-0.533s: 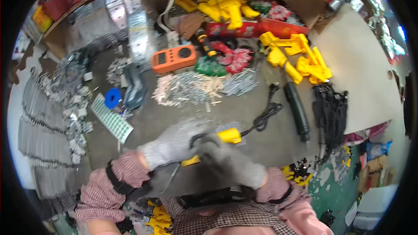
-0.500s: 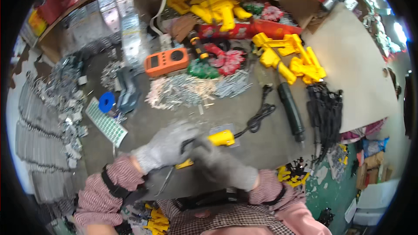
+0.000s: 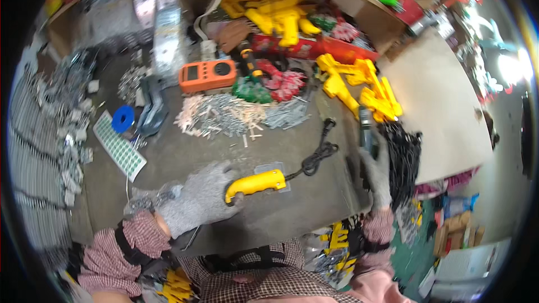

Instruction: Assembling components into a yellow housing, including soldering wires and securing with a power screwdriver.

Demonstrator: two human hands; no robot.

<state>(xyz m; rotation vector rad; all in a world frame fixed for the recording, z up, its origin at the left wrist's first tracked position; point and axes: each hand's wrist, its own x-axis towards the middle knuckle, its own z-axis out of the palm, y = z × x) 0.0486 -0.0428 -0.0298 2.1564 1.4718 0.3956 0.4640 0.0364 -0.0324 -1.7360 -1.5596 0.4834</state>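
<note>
My left hand [image 3: 205, 199], in a grey knit glove, is closed round the end of a yellow tool handle [image 3: 259, 182]. A black power cord [image 3: 320, 158] runs from the handle's other end and lies bunched on the dark worktop [image 3: 292, 213]. Off to the right, my gloved right hand [image 3: 378, 174] has its fingers wrapped round a dark cylindrical electric screwdriver [image 3: 366, 129]. The screwdriver's top shows above the hand; its lower part is mostly hidden. Under the yellow handle lies a small clear plastic piece [image 3: 269, 167].
An orange multimeter [image 3: 208, 76] stands behind a pile of screws and small pins [image 3: 219, 115]. Yellow shells [image 3: 365, 87] lie back right, beside bundled black cords [image 3: 401, 157]. A sticker sheet [image 3: 119, 146], blue tape roll [image 3: 123, 119] and stacked metal parts [image 3: 36, 163] are at left.
My right hand has left the yellow handle, moved right and taken hold of the screwdriver. My left hand keeps the handle. The whole view has shifted slightly.
</note>
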